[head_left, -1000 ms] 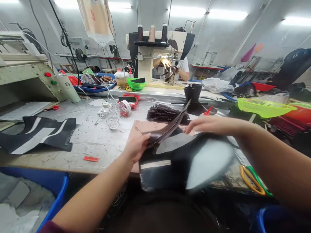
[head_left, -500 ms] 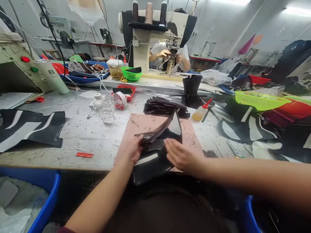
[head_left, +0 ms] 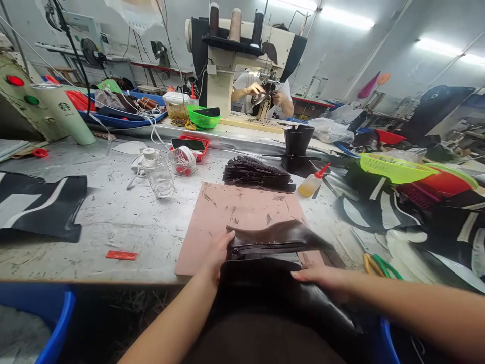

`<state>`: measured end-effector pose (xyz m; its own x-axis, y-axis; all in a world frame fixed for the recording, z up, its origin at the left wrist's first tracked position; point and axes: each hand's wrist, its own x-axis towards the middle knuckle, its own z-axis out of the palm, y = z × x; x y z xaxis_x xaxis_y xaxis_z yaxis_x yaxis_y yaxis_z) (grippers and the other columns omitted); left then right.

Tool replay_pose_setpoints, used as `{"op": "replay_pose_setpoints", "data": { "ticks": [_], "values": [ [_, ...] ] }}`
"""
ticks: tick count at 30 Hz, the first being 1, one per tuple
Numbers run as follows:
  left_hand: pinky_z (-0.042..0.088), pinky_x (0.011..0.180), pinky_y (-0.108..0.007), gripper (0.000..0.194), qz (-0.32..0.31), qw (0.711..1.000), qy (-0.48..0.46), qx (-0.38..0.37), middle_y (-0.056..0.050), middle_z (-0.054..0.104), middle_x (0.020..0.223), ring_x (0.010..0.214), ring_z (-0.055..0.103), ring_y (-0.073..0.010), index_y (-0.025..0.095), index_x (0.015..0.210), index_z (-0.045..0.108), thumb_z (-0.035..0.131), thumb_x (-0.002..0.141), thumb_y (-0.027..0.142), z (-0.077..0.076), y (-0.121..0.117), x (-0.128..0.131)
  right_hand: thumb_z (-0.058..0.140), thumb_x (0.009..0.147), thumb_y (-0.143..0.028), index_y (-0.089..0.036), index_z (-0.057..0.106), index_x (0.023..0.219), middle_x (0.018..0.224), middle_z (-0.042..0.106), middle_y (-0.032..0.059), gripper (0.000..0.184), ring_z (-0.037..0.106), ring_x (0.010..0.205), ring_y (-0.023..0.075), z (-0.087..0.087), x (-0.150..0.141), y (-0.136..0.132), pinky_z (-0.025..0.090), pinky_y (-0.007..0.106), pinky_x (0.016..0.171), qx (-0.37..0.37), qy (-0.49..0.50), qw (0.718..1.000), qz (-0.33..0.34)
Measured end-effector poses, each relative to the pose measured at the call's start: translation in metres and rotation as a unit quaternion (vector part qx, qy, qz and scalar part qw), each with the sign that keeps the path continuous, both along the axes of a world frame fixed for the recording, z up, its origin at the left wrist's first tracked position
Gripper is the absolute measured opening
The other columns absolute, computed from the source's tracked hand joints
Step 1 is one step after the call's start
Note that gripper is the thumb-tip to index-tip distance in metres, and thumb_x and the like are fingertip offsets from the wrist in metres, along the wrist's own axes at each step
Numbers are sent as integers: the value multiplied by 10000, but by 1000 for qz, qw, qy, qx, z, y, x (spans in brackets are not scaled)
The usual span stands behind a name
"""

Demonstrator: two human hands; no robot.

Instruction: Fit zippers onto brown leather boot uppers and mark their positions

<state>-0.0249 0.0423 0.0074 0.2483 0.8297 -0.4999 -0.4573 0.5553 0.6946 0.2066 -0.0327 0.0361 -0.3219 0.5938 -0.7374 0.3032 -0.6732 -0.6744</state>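
A glossy black leather boot upper lies spread across the near edge of a pink board, with its lower part hanging toward my lap. A dark zipper runs across it, and a pale lining strip shows below the zipper. My left hand grips the upper's left end, thumb on top and the other fingers mostly hidden. At the right side my right hand pinches the leather, its thumb over the near flap. Just beyond the board sits a stack of dark strips.
A glue bottle with a red tip and a standing black boot shaft are behind the board. Clear bottle stands left. Green-handled pliers lie right. Beyond, a co-worker's hands are at a sewing machine.
The boot upper has been opened out and turned, so its zipper now lies crosswise. My right hand has moved from beside the folded leather to grip its right side.
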Motion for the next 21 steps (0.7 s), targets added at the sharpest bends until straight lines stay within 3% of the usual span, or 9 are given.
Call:
{"op": "replay_pose_setpoints", "data": {
  "ticks": [2,4,6,8,9,11,14,18,21],
  "values": [
    [478,543,-241,117,-5,1000,-6,-15,-9,616,620,558,584,-133,148,759,595,618,689,239,1,0,1,432,783,-512,-137,629,932,849,694,112,450,659,854,243,-15,-3,-16,497,387,809,67,-62,996,-23],
    [465,554,-224,146,-1,1000,-4,-23,3,619,644,584,582,-123,164,787,590,621,690,269,2,-1,4,422,807,-456,-128,614,998,934,678,141,426,636,913,274,-18,-7,-26,475,434,849,179,-179,967,-22],
    [442,550,-201,177,5,1000,2,-24,13,614,647,596,569,-109,170,786,582,635,676,298,3,-2,9,457,797,-331,-133,578,1098,1092,630,158,380,566,1052,293,-11,-12,-29,404,468,938,317,-276,907,33],
    [431,561,-192,219,3,1000,7,-18,14,616,662,613,560,-103,169,789,579,657,650,320,3,-3,14,435,783,-181,-140,519,1196,1177,591,154,424,527,1111,275,0,-21,-25,375,464,963,429,-311,834,156],
    [430,570,-193,240,1,1000,10,-14,12,621,675,622,558,-103,169,793,579,665,638,330,3,-4,16,424,776,-136,-138,517,1196,1134,616,150,430,565,1053,265,6,-27,-20,417,444,914,460,-326,791,236],
    [431,587,-199,271,-10,1000,14,-2,6,630,705,642,560,-107,170,813,578,663,628,348,2,-5,19,487,770,-177,-123,567,1093,920,684,134,337,644,815,262,20,-42,-9,493,394,718,446,-359,729,376],
    [431,595,-205,295,-35,999,22,21,6,631,724,656,561,-111,179,847,569,649,624,355,1,-4,20,576,759,-423,-135,601,876,723,679,103,312,636,616,267,37,-66,11,445,341,525,405,-413,673,461],
    [423,580,-211,276,-67,994,60,59,3,626,718,649,557,-118,172,778,551,682,609,346,3,1,11,461,853,-223,-173,556,865,761,668,53,108,620,624,195,41,-88,26,323,268,470,486,-334,638,496],
    [374,521,-193,243,-79,985,124,88,14,600,632,566,520,-101,158,689,547,726,592,290,4,8,-3,402,899,-246,-181,537,839,662,652,27,162,584,535,157,36,-89,26,255,255,448,481,-290,669,487]
  ]
}}
